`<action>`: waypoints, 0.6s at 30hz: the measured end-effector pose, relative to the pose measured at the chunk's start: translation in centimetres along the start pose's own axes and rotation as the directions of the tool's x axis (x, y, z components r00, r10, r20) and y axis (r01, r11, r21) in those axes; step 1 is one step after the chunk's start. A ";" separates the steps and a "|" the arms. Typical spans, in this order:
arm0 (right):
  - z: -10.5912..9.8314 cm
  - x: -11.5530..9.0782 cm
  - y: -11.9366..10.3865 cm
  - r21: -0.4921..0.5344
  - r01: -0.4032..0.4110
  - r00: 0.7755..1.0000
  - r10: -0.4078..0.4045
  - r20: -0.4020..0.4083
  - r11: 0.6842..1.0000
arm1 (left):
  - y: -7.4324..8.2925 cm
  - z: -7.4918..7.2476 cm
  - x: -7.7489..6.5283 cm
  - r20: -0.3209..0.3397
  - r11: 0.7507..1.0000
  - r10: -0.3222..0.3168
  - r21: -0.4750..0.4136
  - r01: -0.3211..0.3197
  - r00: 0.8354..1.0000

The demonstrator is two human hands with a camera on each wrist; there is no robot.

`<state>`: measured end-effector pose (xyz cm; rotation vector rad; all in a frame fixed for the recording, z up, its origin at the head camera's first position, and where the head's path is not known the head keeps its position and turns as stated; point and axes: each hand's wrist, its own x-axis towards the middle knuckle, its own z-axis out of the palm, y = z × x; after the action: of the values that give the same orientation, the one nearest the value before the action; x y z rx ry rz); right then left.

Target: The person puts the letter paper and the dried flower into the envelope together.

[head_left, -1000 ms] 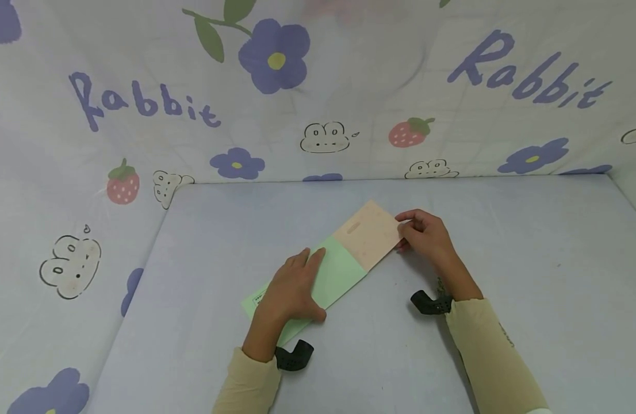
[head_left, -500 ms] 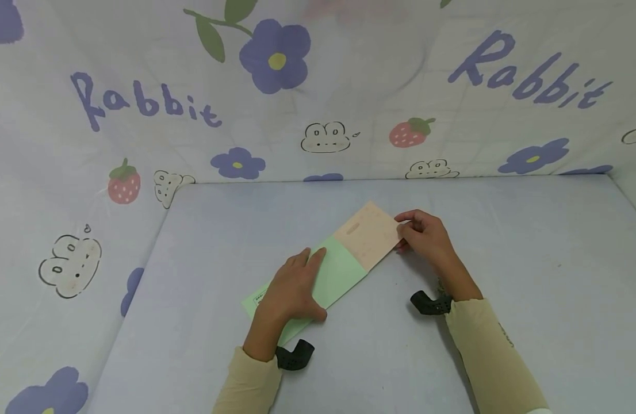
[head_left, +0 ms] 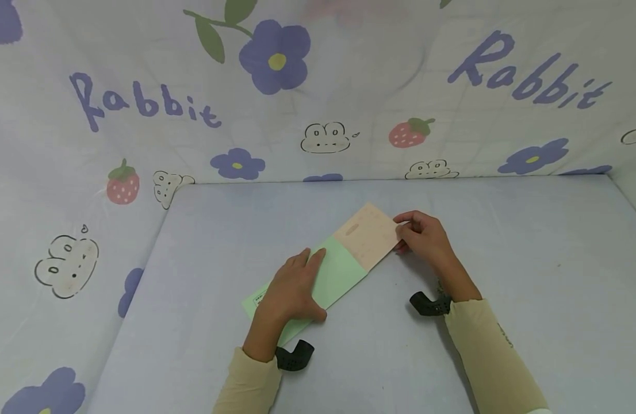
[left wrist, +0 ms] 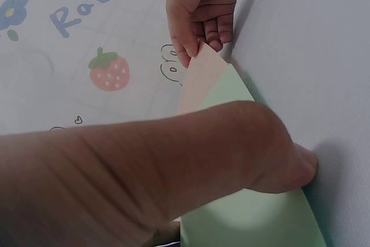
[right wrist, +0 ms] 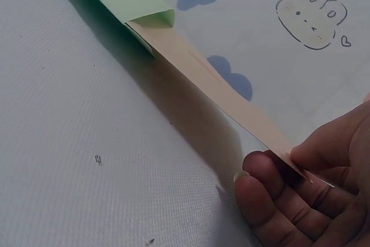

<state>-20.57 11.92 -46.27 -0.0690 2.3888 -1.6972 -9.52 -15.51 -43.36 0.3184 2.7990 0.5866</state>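
Your right grip (head_left: 421, 236) is narrow, pinching the outer corner of the card (head_left: 370, 236): thumb on the upper face, fingers underneath. Your left grip (head_left: 292, 287) is wide and lies across the envelope (head_left: 338, 276), fingertips at its far edge, thumb spread out to its near edge. The force it applies cannot be told.

The card, pale peach with a small darker oval mark, extends from the mouth of the pale green envelope; its inner end is hidden inside. In the right wrist view, the mouth gapes slightly, and the pinched end of the card stands raised above the desk (head_left: 530, 287), with its shadow below. Card and envelope form one strip, set diagonally from near left to far right. A small printed label (head_left: 258, 298) shows at the near left end of the envelope, partly covered by your left grip.

Beige sleeves (head_left: 489, 345) cover your forearms; a black bracket (head_left: 429, 303) projects at each wrist. The desk is pale. Behind it and along its left side is a white cloth (head_left: 364, 75), printed with purple flowers, strawberries, rabbit faces and the word "Rabbit".
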 end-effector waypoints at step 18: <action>0.1 0.0 0.2 -0.016 0.043 0.999 -0.042 0.018 0.999 | 0.0 0.0 -0.1 -0.017 1.000 0.023 -0.013 -0.024 1.000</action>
<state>-20.54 11.85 -46.46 -0.1375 2.4050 -1.6888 -9.40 -15.59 -43.31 0.3458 2.8098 0.6150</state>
